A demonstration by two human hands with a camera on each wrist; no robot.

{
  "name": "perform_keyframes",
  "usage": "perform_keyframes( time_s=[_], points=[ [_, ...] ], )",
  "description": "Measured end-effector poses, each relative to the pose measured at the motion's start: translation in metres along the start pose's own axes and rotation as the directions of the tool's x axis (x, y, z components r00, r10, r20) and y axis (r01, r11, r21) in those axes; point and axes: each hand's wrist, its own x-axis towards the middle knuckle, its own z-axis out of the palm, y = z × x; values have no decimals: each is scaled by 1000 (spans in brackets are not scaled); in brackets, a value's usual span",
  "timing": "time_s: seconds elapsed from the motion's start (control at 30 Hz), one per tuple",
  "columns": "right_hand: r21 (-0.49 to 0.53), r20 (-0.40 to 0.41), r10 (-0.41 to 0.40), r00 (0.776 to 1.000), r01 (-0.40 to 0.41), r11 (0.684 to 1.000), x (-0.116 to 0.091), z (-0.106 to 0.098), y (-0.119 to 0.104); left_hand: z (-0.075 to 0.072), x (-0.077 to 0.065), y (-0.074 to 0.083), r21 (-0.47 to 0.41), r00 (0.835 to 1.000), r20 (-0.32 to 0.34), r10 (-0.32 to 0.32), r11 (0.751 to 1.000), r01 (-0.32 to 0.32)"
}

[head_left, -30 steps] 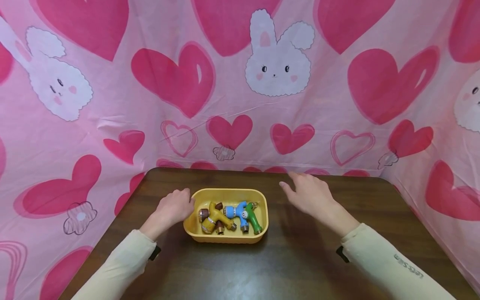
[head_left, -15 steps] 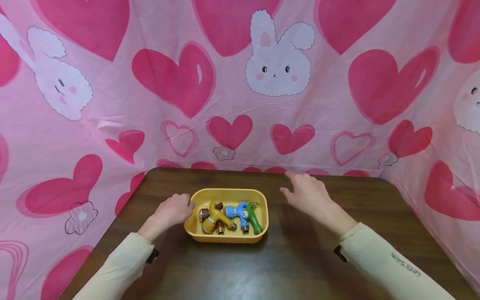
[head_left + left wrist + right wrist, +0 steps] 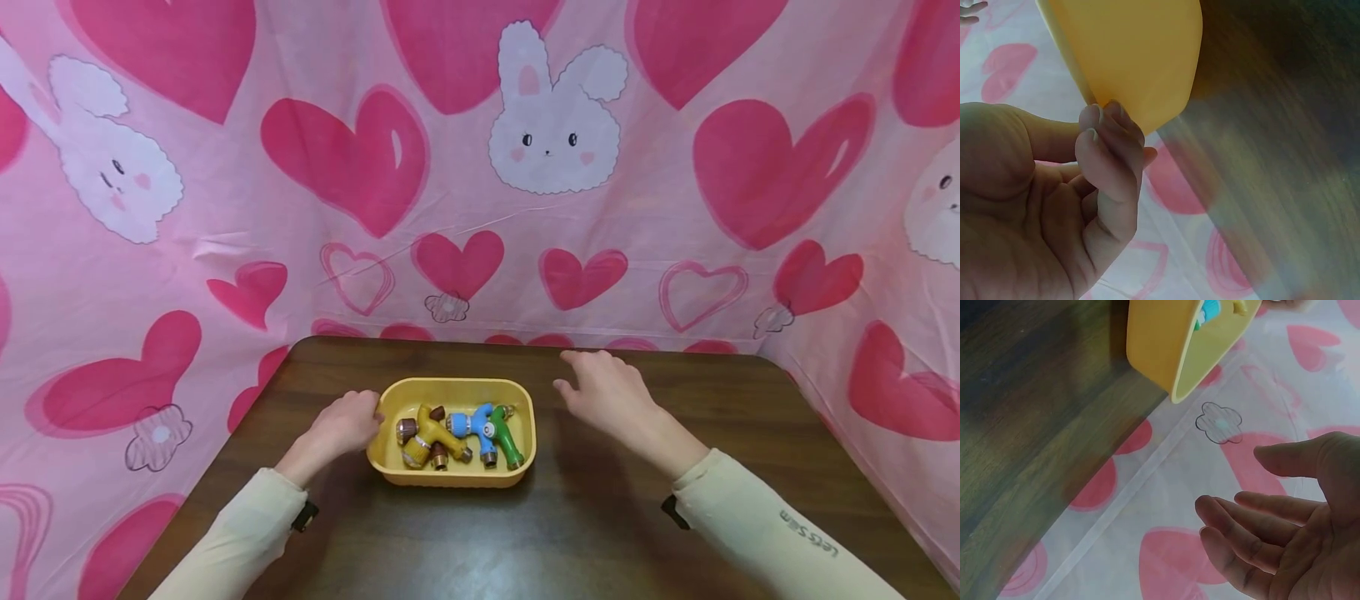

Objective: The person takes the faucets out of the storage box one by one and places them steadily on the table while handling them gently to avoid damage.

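A yellow plastic tub [image 3: 450, 479] stands on the dark wooden table, slightly left of the middle in the head view. Inside lie small branched pieces with ribbed caps and metallic ends: a mustard one [image 3: 431, 433] across a brown one [image 3: 439, 457], a blue one [image 3: 480, 429] and a green one [image 3: 506, 440]. My left hand [image 3: 347, 427] pinches the tub's left end at its rim; in the left wrist view its curled fingertips [image 3: 1116, 119] meet the yellow wall. Off the tub's right side, my right hand [image 3: 611, 392] hovers with loosely bent fingers, holding nothing.
A pink cloth [image 3: 465, 200] printed with hearts and rabbits hangs behind the table and along both sides. The tabletop [image 3: 450, 550] has rounded back corners. Dark bands [image 3: 303, 515] sit at both cuffs.
My right hand has drifted slightly left and down toward the tub. My left hand has shifted only a little at the rim; the tub and its contents stay where they were.
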Motion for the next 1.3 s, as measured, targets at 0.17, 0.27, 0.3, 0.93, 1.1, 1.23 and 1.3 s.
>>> perform_keyframes(
  time_s=[0.17,0.27,0.3,0.93,1.1,1.23,1.3],
  points=[
    [6,1,-13,1000,13,1000,1,1,-2,1,2,-1,-11,1000,-21,9,1000,-9],
    [7,-3,-15,1000,15,1000,2,2,-3,3,3,-2,-16,999,-32,10,1000,-11],
    [9,-4,-14,1000,14,1000,2,3,-3,3,3,-2,-19,999,-33,10,1000,-11],
    [126,158,52,986,-72,989,17,5,-13,3,-3,-6,-263,997,73,6,965,13],
    [140,204,66,977,-96,985,22,4,-16,2,-2,-5,-260,998,67,1,965,17],
    [126,218,58,974,-87,988,28,6,-19,2,-3,-4,-256,999,48,5,967,7],
    [114,221,57,974,-83,990,31,7,-20,2,-3,-4,-264,999,50,3,964,10]
  ],
)
